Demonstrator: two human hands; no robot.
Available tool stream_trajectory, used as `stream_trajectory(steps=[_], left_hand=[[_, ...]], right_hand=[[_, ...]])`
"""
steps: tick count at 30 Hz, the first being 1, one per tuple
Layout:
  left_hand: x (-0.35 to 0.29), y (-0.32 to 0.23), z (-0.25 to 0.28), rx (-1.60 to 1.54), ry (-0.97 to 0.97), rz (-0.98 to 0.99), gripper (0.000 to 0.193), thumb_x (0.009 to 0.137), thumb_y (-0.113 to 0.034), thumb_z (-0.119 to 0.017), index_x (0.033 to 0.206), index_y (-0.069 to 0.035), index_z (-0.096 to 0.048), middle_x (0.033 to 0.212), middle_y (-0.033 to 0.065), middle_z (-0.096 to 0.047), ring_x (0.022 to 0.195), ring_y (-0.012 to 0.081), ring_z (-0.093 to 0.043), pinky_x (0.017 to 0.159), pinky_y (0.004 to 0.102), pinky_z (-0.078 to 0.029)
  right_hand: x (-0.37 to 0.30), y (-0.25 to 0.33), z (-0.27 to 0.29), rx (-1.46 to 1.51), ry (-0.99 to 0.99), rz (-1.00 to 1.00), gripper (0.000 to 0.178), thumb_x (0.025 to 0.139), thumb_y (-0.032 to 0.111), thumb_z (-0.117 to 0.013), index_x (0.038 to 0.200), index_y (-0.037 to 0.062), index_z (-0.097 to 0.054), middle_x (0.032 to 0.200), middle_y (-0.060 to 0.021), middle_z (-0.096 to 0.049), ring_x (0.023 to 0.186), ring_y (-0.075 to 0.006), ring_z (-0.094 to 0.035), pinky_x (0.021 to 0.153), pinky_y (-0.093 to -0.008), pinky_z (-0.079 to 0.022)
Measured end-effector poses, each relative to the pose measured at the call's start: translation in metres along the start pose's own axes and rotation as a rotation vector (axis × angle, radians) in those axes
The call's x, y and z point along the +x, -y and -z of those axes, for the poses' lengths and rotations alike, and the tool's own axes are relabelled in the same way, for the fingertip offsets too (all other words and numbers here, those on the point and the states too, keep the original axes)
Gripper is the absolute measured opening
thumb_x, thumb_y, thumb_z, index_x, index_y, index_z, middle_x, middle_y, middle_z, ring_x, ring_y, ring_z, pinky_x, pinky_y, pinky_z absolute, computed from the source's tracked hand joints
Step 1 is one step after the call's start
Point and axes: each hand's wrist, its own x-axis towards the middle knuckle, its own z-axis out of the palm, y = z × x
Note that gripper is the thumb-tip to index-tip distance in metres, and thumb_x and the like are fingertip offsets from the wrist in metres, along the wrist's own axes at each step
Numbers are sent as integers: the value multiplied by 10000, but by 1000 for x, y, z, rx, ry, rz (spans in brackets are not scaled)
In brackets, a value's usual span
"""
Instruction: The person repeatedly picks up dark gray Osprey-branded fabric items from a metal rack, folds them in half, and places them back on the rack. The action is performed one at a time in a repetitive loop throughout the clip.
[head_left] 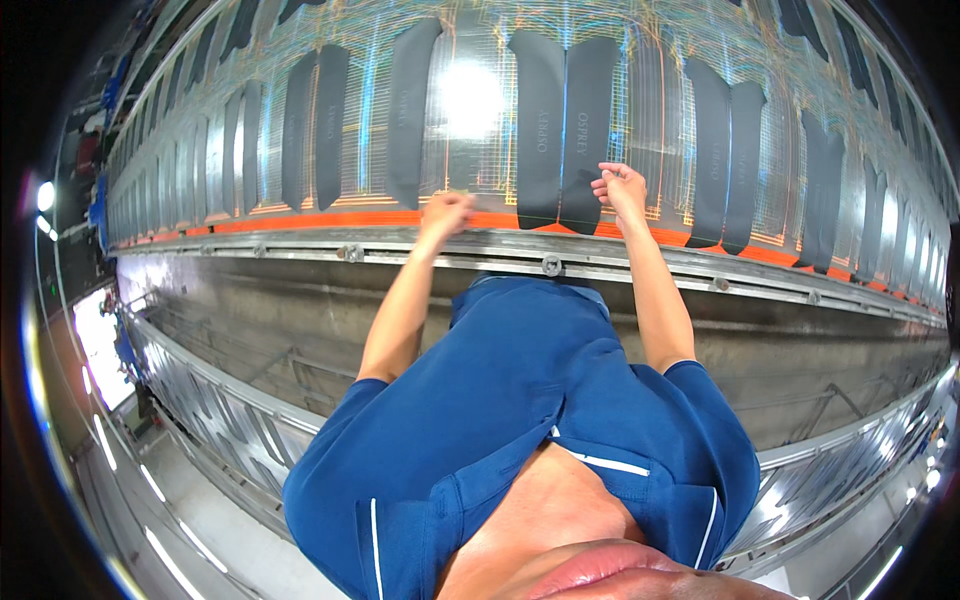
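Observation:
My left hand is over the near edge of a long table, left of a pair of dark grey flat pieces; motion blurs its fingers, and whether it holds anything cannot be made out. Beside the right piece of that pair, near its lower end, is my right hand. Its fingers are loosely bent and apart, with nothing visible in them. A darker patch covers that piece's lower end; I cannot tell whether it is shadow or a fold. The pair's left piece lies flat, pale lettering on it.
Similar dark pieces lie in rows along the table, over thin coloured lines. An orange strip and a metal rail with round fittings border the near edge. Behind me runs another long metal-edged table.

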Motion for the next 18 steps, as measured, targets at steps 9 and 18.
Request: stream_trajectory(steps=[9,18], left_hand=[[20,-22,-98,-217,32,-73,376,865,-369,-803,893,-1,-729,747,62,-695,639,134,-629,614,283,-500],[32,-30,-112,-400,397,191,305,915,-365,-772,835,-88,-674,646,-17,-578,491,70,-424,430,262,-259]], right_hand=[[-4,2,-8,-53,266,-86,236,1022,160,-578,1177,43,-713,895,-115,-750,747,-144,-697,638,-267,-555],[14,-6,-29,-158,187,-195,359,986,333,-626,984,-4,-750,715,-130,-732,519,-131,-620,482,-250,-477]])
